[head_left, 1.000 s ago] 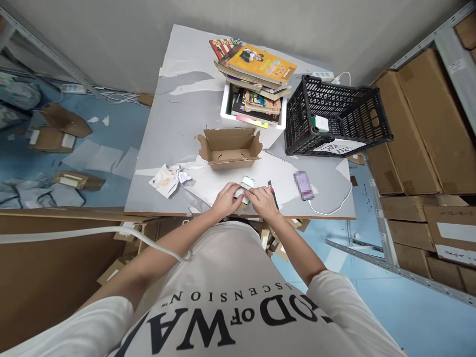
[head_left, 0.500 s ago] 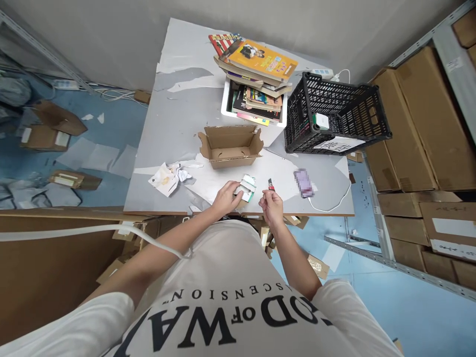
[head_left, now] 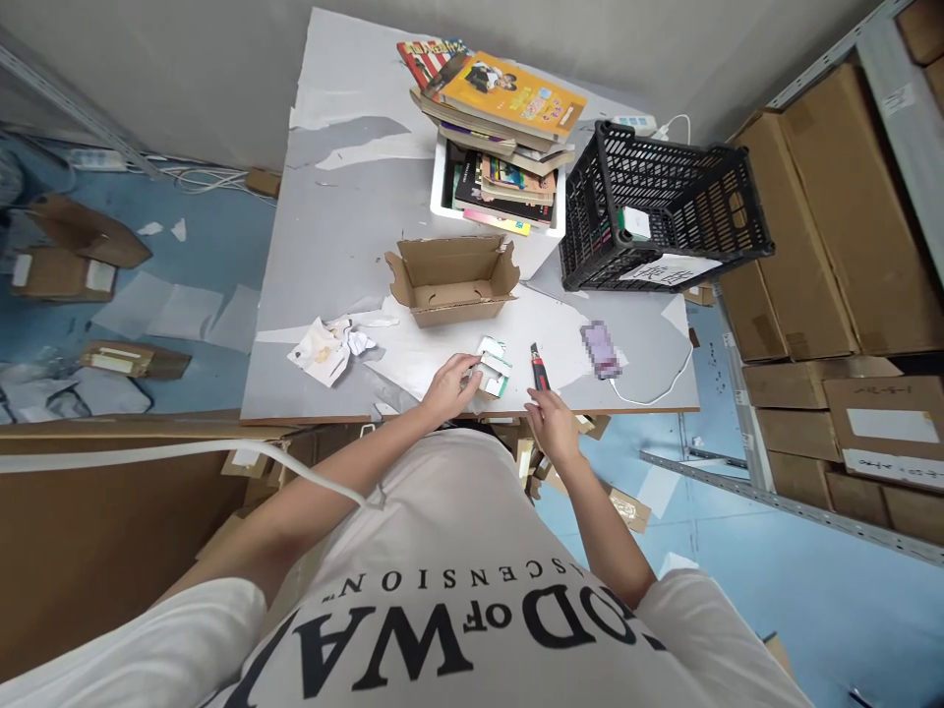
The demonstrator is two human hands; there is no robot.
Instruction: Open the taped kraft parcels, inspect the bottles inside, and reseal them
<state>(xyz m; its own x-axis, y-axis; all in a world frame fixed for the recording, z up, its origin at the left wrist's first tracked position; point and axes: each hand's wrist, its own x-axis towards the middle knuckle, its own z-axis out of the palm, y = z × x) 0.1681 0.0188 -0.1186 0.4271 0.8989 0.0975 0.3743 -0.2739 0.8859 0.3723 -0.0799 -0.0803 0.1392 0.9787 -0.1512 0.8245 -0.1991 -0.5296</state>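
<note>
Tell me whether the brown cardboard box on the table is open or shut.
Open: the brown rectangular cardboard box faces up with nothing over its top, so its inner walls and bottom show.

White shirt: upside-down black lettering, "OD OF WA" large, "SCENSION" smaller, outer letters lost in folds. Striped book, orange book: Chinese titles, too small to read surely. Crate sign: bold handwritten characters, unclear. Shelf carton: handwriting, illegible.
</note>
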